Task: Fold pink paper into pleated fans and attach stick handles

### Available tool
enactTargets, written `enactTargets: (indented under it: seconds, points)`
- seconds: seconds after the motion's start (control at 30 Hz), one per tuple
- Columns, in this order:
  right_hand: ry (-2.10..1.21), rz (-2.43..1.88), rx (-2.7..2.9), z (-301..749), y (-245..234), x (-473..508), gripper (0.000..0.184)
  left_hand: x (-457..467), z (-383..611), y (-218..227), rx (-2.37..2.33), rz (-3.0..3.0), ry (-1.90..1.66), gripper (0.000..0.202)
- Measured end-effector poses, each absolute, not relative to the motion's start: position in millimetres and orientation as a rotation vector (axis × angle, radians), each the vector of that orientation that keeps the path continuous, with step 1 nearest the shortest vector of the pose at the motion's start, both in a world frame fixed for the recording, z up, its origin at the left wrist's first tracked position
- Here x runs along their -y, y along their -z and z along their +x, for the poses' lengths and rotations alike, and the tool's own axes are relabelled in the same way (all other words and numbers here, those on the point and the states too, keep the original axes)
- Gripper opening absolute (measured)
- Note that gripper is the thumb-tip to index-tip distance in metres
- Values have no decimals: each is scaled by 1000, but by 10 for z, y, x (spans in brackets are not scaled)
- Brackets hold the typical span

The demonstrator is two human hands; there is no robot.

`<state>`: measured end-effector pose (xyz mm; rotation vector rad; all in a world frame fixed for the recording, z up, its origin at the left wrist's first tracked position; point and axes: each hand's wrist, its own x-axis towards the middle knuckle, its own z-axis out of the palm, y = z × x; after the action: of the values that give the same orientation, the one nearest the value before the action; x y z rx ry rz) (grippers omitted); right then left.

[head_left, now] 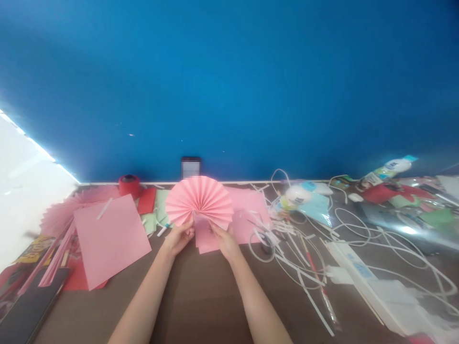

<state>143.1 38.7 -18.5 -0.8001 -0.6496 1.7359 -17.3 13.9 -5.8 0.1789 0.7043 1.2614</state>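
Observation:
A pleated pink paper fan [199,195], spread into more than a half circle, is held up over the table by both hands. My left hand [180,236] pinches its lower left edge near the centre. On the opposite side, my right hand [223,237] has its fingers closed on the lower right edge. Behind and below the fan lie flat pink sheets [251,217], partly covered by it and by my right hand. A small gap shows between the two lower edges of the fan.
On the left are a pink sheet [113,239], more folded pink fans [60,215] and a red tape roll [129,186]. A phone [191,167] leans against the blue wall. Rightward lie scissors [266,242], white cables [358,227], paper strips, a brush [328,306] and a power strip [355,267].

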Motion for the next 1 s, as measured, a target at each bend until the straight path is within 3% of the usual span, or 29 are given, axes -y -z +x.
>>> enactTargets:
  seconds: [0.13, 0.5, 0.7, 0.87, 1.0]
  points:
    - [-1718, -782, 476, 1494, 227, -462, 23, -140, -260, 25, -686, 250, -1246, 13]
    - [-1751, -755, 398, 1555, 288, -486, 16, -106, -370, 69, -737, 439, -1055, 26]
    - [-1702, -722, 572, 1517, 261, -462, 19, -91, -408, 78, -748, 498, -997, 29]
    - [-1564, -831, 673, 1507, 249, -446, 21, -89, -421, 14, -756, 522, -1072, 13]
    - [-1554, -886, 708, 1496, 227, -417, 24, -90, -422, 20, -762, 421, -1163, 17]
